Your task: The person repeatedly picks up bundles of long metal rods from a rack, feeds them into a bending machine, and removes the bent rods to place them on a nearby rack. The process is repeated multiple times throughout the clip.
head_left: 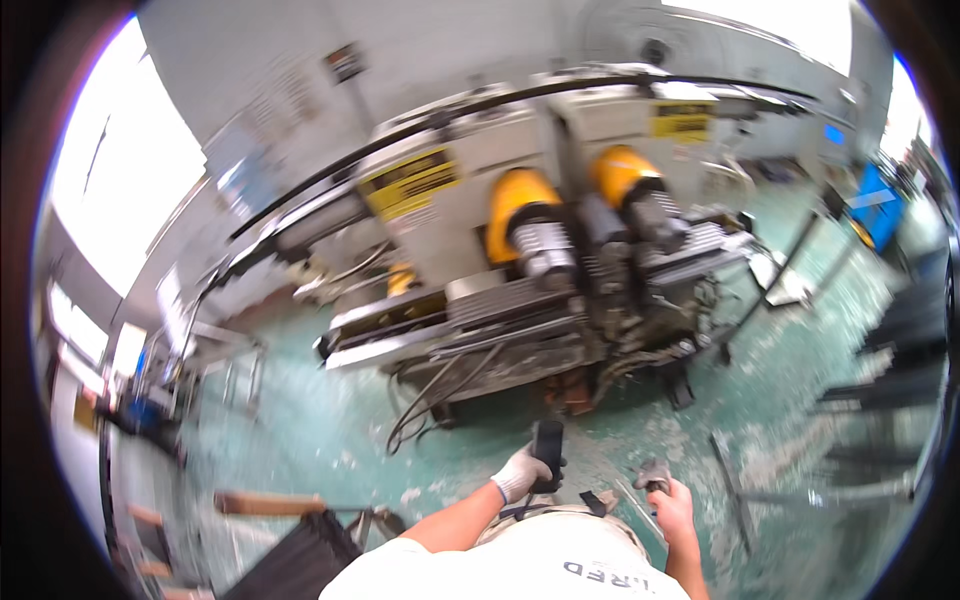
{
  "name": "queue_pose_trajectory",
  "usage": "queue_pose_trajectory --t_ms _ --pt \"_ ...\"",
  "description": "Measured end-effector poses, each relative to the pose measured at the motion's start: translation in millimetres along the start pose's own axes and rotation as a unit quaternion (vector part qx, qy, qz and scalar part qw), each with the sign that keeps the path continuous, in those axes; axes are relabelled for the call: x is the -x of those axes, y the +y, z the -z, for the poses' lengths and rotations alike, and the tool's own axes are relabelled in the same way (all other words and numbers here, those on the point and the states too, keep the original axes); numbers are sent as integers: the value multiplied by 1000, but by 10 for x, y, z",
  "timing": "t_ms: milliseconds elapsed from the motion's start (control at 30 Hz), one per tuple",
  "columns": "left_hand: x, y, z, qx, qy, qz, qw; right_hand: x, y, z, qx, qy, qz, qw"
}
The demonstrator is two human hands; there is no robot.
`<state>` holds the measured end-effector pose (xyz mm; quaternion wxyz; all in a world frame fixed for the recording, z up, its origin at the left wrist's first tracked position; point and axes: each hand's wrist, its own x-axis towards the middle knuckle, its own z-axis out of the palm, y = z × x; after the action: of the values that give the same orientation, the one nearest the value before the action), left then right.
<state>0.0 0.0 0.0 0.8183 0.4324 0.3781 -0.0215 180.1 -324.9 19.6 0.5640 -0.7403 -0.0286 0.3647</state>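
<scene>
My left hand (522,472), in a white work glove, is closed around a slim black handheld device (548,447) held upright in front of my waist. My right hand (668,503) is bare and grips a small grey metal piece (652,473) that sticks out above the fingers. Both hands are low in the head view, close to my white shirt. Ahead stands a large grey machine (520,240) with two yellow and silver cylindrical units and a cluttered dark head. Neither hand touches it.
Black cables (425,400) hang from the machine's underside onto the green floor (330,430), which is strewn with pale debris. A wooden and metal frame (270,505) stands at lower left. Dark metal stands (880,400) are at right, and thin metal bars (735,490) lie nearby.
</scene>
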Motion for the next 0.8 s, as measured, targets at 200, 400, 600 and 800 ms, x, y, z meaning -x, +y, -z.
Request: queue_pose_trajectory --t_ms 200,400,600,800 --pt "707 -745 2039 -520 136 1 844 -27 -312 -1038 61 -67 -55 994" --pt "2122 -1477 2415 -537 26 148 830 -110 -219 -1429 91 -126 -10 988" --pt "2270 -2207 1826 -448 98 101 883 -211 -537 -1679 124 -196 -39 972" --pt "1879 -2612 1522 -362 151 86 916 -523 -610 -1607 168 -250 9 954"
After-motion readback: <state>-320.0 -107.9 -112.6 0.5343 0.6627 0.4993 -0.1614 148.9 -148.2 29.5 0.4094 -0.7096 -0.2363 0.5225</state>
